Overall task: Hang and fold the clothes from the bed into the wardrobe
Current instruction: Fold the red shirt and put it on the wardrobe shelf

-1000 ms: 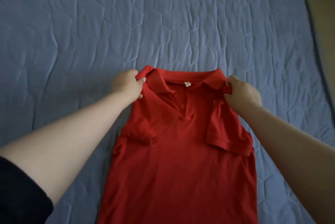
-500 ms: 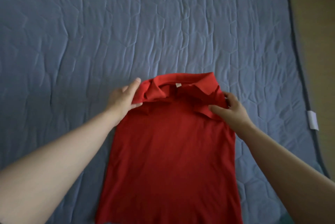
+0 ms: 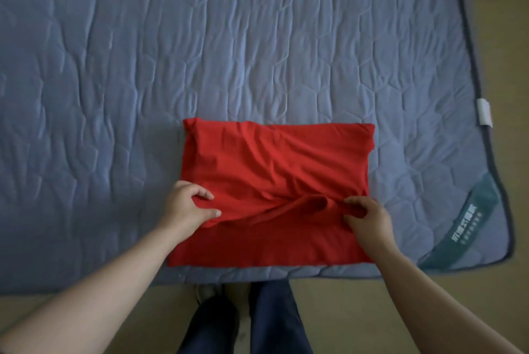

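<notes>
**Blue quilted bed, red shirt folded near its front edge**

A grey-blue quilted bed cover (image 3: 229, 38) fills most of the view, its stitched surface rumpled in soft ridges. A dark piped border runs down its right side, and tan floor (image 3: 509, 10) shows beyond that border and along the near edge. A small white tag (image 3: 484, 116) sticks out from the right border. A green corner label (image 3: 469, 224) with pale lettering, too small for me to read, lies across the near right corner.

The red shirt (image 3: 274, 159) lies flat on the cover, close to the near edge and a little right of the middle. It is doubled over into a rough rectangle. The top layer is creased in long diagonal folds, and its loose edge bunches up between my hands. A smoother band of the layer beneath shows below that edge.

My left grip (image 3: 186, 204) sits at the shirt's left side, with the thumb and curled fingers closed round a fold of the red cloth. My right grip (image 3: 367, 217) is at the right side, its fingers curled in and pinching the bunched edge. Both forearms reach in from the bottom corners.

Below the bed edge, my dark blue trousers (image 3: 274, 319) stand on the floor
</notes>
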`<state>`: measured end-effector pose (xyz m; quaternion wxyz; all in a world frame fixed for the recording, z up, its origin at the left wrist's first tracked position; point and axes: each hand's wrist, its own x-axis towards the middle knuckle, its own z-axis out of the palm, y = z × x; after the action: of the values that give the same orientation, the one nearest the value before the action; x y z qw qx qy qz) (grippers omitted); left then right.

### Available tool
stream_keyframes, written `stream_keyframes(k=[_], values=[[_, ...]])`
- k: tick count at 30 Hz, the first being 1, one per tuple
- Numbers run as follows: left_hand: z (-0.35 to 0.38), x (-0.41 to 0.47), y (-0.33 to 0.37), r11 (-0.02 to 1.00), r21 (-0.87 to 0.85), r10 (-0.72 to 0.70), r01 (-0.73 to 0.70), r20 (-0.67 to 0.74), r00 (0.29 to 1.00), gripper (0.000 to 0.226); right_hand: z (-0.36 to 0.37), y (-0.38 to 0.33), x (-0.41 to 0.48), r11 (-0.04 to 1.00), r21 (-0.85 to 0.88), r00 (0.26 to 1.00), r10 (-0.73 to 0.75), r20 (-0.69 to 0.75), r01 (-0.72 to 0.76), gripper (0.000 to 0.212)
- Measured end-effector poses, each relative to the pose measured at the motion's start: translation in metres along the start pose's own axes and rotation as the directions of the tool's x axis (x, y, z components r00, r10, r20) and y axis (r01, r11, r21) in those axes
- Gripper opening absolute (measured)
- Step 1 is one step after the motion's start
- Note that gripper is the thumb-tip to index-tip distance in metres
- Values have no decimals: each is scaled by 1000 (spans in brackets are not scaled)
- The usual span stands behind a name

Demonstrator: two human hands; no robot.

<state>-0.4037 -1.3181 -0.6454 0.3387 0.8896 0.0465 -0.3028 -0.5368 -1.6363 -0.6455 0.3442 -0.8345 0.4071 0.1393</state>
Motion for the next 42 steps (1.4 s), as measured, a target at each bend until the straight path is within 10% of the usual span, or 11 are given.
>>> stream_keyframes(k=[6,11,17,20,26,29,33,42], values=[[37,-3,-43,992,-110,-84,67,-159,984,48,29,17,0,868,384,906,397,-150,-317,42],[47,-8,-46,708,-575,-450,410,80,889,91,25,-4,13,440,606,712,619,330,-663,70],[46,-14,-28,494,-800,-392,342,146,908,16,25,-15,17,166,753,690,560,459,-636,34],[38,-2,-13,302,-931,-415,207,67,908,15,23,-5,7,326,791,817,462,345,-518,29],[37,3,-29,689,-616,-472,381,18,882,22,34,34,-12,521,717,872,415,260,-462,30],[35,-3,-38,684,-583,-441,438,148,885,57,50,42,-10,445,749,859,391,331,-491,40],[43,-16,-47,693,-553,-342,463,313,886,88,53,46,-12,635,597,868,422,263,-490,67],[46,-17,-62,966,-89,-248,242,-66,967,56,40,29,-20,931,177,942,332,-55,-318,59]])
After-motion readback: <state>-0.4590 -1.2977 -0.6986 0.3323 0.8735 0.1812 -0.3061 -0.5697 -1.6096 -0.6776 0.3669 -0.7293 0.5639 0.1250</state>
